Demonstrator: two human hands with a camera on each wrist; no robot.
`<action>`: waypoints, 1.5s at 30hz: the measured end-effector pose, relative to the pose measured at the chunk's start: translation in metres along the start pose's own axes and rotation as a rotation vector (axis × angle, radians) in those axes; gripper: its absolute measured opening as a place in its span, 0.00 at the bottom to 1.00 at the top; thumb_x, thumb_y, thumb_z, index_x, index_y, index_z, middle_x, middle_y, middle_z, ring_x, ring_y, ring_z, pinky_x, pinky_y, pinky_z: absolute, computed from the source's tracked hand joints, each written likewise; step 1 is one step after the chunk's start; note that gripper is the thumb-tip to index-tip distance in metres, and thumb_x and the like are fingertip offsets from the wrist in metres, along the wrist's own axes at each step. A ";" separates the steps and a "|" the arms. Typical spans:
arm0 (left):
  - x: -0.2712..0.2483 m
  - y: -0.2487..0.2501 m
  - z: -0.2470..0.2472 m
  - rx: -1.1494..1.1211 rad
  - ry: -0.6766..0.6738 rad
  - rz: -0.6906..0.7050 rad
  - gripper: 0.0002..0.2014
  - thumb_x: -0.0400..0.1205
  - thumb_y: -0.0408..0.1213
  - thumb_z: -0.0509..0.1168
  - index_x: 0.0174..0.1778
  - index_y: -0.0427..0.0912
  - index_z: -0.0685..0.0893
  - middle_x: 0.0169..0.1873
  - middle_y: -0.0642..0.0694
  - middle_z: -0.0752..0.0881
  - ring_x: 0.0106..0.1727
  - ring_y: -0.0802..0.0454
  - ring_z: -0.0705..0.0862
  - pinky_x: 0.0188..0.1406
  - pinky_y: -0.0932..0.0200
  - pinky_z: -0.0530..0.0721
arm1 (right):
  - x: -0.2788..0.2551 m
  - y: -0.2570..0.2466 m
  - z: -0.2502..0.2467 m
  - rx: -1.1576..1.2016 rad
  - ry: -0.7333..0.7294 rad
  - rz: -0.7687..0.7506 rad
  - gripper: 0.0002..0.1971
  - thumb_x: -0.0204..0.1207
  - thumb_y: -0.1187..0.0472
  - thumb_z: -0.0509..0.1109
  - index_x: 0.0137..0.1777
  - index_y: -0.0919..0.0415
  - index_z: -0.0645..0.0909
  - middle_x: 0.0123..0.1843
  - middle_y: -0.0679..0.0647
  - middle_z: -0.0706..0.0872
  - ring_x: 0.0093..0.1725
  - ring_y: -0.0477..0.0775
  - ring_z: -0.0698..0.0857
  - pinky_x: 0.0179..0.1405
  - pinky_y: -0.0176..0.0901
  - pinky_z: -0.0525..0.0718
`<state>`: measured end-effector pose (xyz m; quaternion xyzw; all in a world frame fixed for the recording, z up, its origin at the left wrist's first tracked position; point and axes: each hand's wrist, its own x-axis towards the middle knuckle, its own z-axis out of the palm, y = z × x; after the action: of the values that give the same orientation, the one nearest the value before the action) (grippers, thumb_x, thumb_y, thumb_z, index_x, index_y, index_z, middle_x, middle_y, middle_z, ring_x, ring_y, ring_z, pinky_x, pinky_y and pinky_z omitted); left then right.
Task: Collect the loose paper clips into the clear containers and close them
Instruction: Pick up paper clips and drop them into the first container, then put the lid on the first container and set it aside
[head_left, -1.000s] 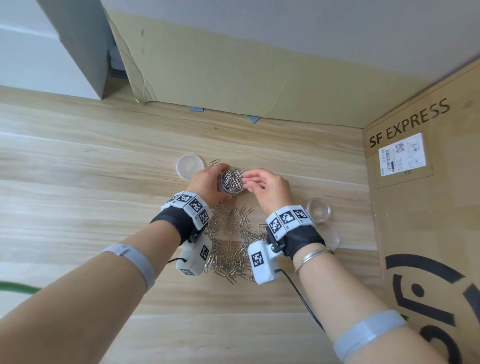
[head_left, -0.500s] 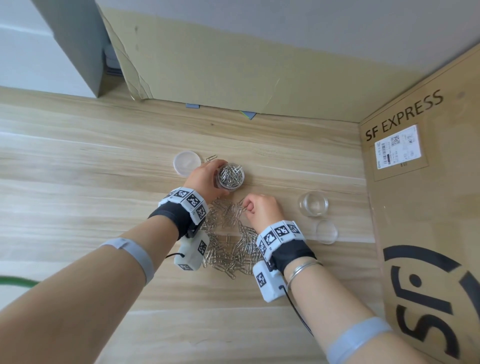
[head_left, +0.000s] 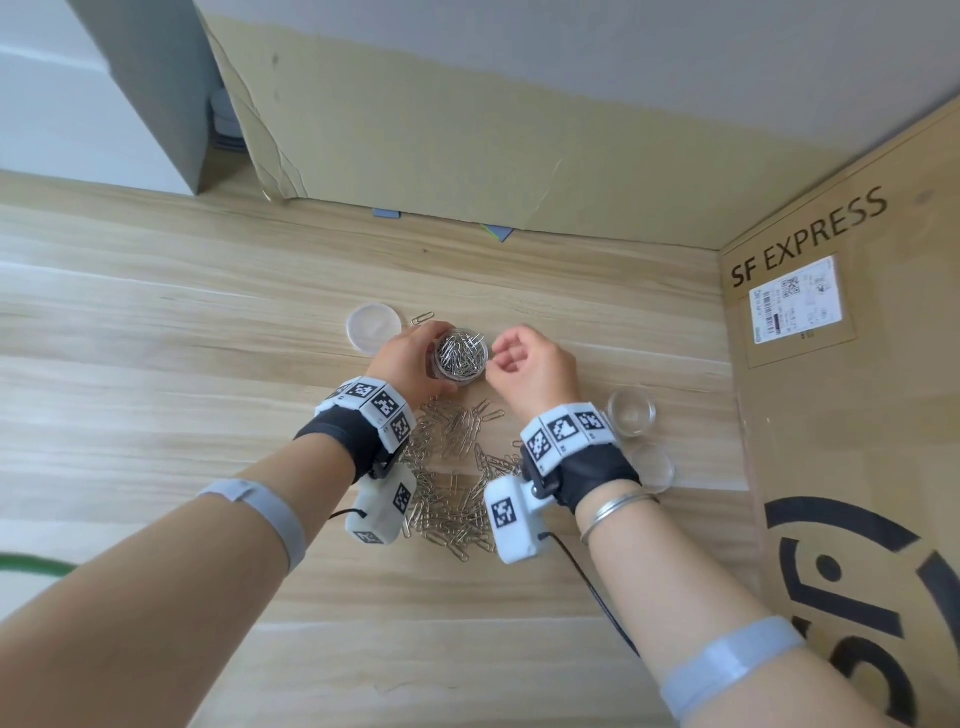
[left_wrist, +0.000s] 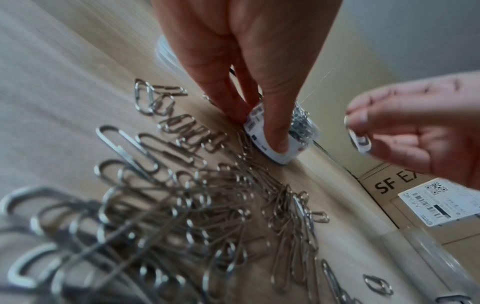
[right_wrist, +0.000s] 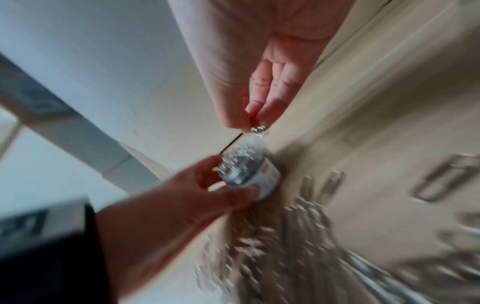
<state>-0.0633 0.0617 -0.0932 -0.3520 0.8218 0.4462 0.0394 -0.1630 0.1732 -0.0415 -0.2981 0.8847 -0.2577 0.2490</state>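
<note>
On the desk: a wooden top (head_left: 156, 364) with cardboard walls behind and to the right.
Left hand (head_left: 410, 358): curled round the side of a clear container (head_left: 461, 354), thumb and fingers clamped on its labelled wall.
Container: upright on the desk, lid off, heaped with paper clips.
Right hand (head_left: 535, 364): just right of the container rim, fingertips pinched together on a single paper clip (left_wrist: 359, 139).
Loose clips (head_left: 457, 483): a spread pile on the desk between the wrists, nearer the person than the held container.
Lid (head_left: 374, 328): flat, just beyond the left hand, one stray clip (head_left: 422, 318) beside it.
Second container (head_left: 631, 413): open, right of the right wrist, with its lid (head_left: 652, 467) lying flat just nearer the person.
</note>
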 end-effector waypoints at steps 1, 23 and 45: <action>0.000 0.000 0.000 -0.003 -0.004 -0.002 0.36 0.65 0.32 0.78 0.70 0.42 0.72 0.64 0.41 0.81 0.63 0.45 0.80 0.66 0.55 0.76 | 0.005 -0.005 -0.001 0.056 0.038 -0.002 0.05 0.70 0.65 0.73 0.44 0.57 0.83 0.34 0.44 0.84 0.34 0.43 0.82 0.40 0.32 0.82; -0.009 -0.007 -0.026 -0.109 0.080 -0.050 0.35 0.65 0.29 0.77 0.69 0.42 0.74 0.62 0.42 0.83 0.62 0.46 0.82 0.64 0.55 0.81 | 0.031 -0.024 0.017 -0.032 0.000 -0.109 0.06 0.74 0.61 0.72 0.47 0.56 0.90 0.48 0.52 0.91 0.39 0.44 0.81 0.47 0.30 0.77; -0.033 -0.067 -0.076 -0.215 0.216 -0.165 0.36 0.63 0.28 0.78 0.68 0.42 0.76 0.63 0.42 0.83 0.62 0.47 0.83 0.62 0.54 0.83 | 0.042 -0.067 0.069 -0.357 -0.257 -0.214 0.27 0.74 0.60 0.70 0.73 0.54 0.72 0.71 0.55 0.78 0.69 0.56 0.77 0.70 0.44 0.73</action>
<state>0.0216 -0.0020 -0.0821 -0.4664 0.7372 0.4862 -0.0504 -0.1242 0.0786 -0.0648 -0.4597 0.8406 -0.0821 0.2744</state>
